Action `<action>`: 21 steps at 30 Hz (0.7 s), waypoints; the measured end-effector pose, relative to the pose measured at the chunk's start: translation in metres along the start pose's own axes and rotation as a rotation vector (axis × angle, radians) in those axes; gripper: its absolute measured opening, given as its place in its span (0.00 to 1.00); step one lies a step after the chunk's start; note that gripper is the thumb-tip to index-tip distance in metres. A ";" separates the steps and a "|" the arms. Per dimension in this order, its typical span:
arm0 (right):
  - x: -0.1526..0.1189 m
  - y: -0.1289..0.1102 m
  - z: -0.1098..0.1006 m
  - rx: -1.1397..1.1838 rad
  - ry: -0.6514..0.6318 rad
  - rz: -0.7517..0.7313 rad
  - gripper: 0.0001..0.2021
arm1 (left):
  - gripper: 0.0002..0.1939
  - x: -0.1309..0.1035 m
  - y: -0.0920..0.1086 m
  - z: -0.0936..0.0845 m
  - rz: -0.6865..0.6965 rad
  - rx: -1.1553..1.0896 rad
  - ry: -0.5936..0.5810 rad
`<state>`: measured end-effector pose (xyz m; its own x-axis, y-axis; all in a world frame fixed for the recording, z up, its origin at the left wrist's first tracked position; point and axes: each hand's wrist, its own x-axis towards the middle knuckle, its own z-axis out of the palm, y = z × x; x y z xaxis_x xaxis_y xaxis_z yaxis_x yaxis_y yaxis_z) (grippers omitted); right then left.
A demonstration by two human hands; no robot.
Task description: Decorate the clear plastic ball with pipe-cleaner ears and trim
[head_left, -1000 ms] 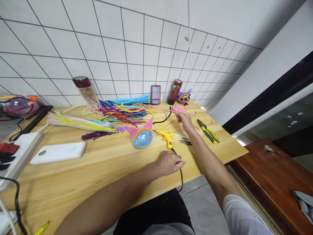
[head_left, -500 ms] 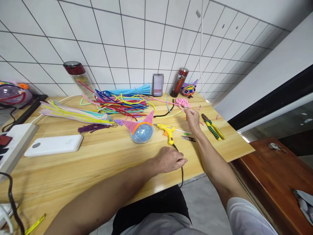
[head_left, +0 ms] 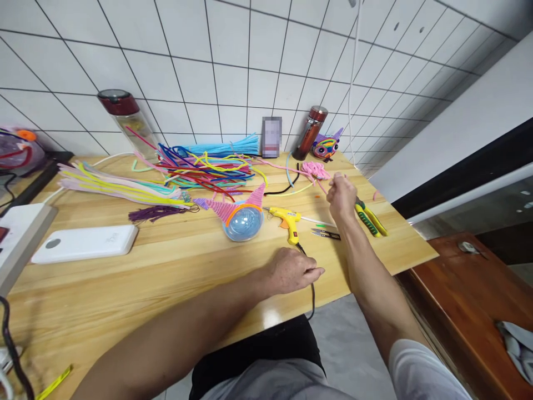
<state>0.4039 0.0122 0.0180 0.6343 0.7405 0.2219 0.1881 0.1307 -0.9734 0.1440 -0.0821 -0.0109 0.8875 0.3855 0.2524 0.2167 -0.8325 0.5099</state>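
Note:
My left hand [head_left: 293,271] rests near the table's front edge with its fingers curled under; its palm is hidden, and I cannot see what it holds, if anything. Just behind it lies a yellow glue gun [head_left: 291,219] with a black cord. My right hand [head_left: 342,195] reaches out with fingers pinched together beside a bundle of pink pipe cleaners [head_left: 315,170]; anything in the pinch is too small to make out. Pliers [head_left: 368,218] lie right of that wrist, thread snips [head_left: 327,234] to its left. A clear plastic bowl [head_left: 245,223] bears pink pipe-cleaner ears [head_left: 220,209].
Loose pipe cleaners [head_left: 208,169] cover the back left, near a tasselled bundle [head_left: 119,186]. A glass bottle [head_left: 129,119], a phone [head_left: 272,138], a red-brown flask [head_left: 310,133] and a finished animal face [head_left: 327,147] line the wall. A white power bank [head_left: 85,244] lies left.
My right hand has moved right and slightly away from the pink bundle, now covering the pliers' jaws and where pink scraps lay. My left hand stays nearly still. The view has shifted slightly.

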 end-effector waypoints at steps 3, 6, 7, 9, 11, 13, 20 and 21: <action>0.017 -0.014 -0.028 0.230 0.136 -0.018 0.23 | 0.24 0.001 0.001 -0.001 -0.016 0.001 -0.001; 0.033 -0.028 -0.056 0.357 0.213 -0.021 0.17 | 0.24 0.002 0.002 -0.003 -0.045 0.031 -0.059; 0.037 -0.032 -0.062 0.364 0.222 -0.027 0.15 | 0.24 0.002 0.002 -0.003 -0.052 0.043 -0.080; 0.043 -0.040 -0.069 0.352 0.234 -0.045 0.11 | 0.24 0.002 0.002 -0.004 -0.058 0.054 -0.102; 0.047 -0.046 -0.067 0.319 0.268 -0.079 0.08 | 0.23 0.002 0.002 -0.003 -0.061 0.046 -0.105; 0.048 -0.049 -0.058 0.274 0.309 -0.117 0.05 | 0.23 0.002 0.001 -0.002 -0.065 0.025 -0.098; 0.017 -0.020 -0.004 0.135 0.205 -0.125 0.07 | 0.23 0.003 0.003 -0.005 -0.053 0.015 -0.106; 0.011 -0.016 0.000 0.102 0.165 -0.103 0.06 | 0.23 0.003 0.003 -0.006 -0.049 0.021 -0.107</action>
<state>0.4076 0.0186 0.0356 0.7316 0.6028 0.3184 0.1866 0.2722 -0.9440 0.1449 -0.0810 -0.0037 0.9136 0.3825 0.1379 0.2685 -0.8222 0.5018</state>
